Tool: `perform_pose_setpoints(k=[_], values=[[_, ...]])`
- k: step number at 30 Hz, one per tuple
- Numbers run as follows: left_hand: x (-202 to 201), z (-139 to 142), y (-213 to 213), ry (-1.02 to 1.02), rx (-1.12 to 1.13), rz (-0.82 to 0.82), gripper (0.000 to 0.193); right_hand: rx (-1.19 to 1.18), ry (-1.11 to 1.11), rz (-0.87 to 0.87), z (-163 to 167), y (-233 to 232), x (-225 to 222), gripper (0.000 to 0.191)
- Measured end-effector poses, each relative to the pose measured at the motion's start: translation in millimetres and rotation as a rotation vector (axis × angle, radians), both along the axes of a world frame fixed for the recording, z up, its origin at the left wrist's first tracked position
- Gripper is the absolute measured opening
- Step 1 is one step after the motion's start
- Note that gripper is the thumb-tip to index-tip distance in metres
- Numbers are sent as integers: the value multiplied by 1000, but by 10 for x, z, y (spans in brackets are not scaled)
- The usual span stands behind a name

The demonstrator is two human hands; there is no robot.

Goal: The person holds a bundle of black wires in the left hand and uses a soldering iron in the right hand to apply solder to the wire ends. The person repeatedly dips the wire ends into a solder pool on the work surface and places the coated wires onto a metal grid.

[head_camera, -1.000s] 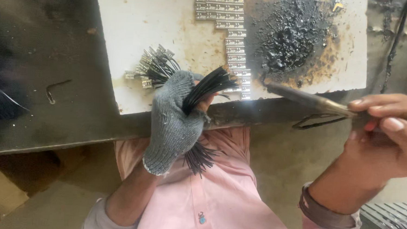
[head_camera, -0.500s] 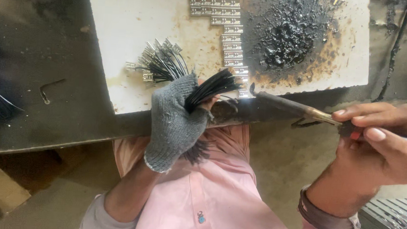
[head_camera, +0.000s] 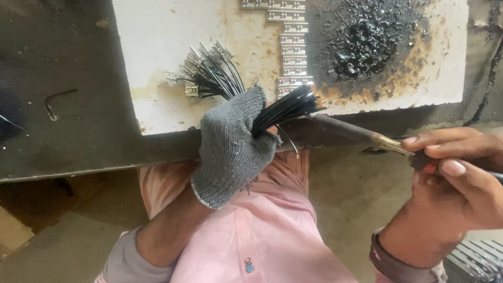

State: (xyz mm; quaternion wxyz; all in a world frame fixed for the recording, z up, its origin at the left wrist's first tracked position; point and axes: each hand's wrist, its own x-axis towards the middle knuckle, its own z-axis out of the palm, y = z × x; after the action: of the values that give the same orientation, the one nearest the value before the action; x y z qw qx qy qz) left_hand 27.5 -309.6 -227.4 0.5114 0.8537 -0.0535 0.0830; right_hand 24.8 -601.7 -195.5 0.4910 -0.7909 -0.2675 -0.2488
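Here, at the far left, a small bent black metal hex key (head_camera: 55, 102) lies on the dark steel workbench (head_camera: 66, 63), well apart from the hands. Next to the right, a stained white rectangular board (head_camera: 165, 45) rests on the bench. On it lies a fan of thin black wires with small silver metal terminals on their ends (head_camera: 206, 73), just above the gloved hand. The left hand (head_camera: 231, 149), in a grey knitted work glove, is closed in a fist around a bundle of thin black wires (head_camera: 285, 107); the wire ends stick up and to the right out of the fist, at the near edge of the board. Above them, a column of small silver metal terminal strips (head_camera: 294, 46) runs up the board. Further right, a patch of burnt black residue with rusty brown staining (head_camera: 368, 41) spreads over the board. The dark tip of a long soldering iron with a brass-coloured collar (head_camera: 349, 132) points left and sits right at the wire ends beside the glove. At the right, the bare right hand (head_camera: 461, 187) grips the iron's handle, fingers curled about it like a pen. Below, the person wears a pink shirt (head_camera: 269, 246).
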Motion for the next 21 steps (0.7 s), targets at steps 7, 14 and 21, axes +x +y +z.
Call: perform_pose_setpoints(k=[7, 14, 21], values=[[6, -42, -5, -17, 21, -3, 19, -62, -4, 101, 76, 116, 55, 10], [16, -14, 4, -9, 28, -17, 23, 50, 130, 123, 206, 333, -398, 4], [1, -71, 10, -11, 16, -17, 22, 285, 226, -76, -222, -177, -318, 6]])
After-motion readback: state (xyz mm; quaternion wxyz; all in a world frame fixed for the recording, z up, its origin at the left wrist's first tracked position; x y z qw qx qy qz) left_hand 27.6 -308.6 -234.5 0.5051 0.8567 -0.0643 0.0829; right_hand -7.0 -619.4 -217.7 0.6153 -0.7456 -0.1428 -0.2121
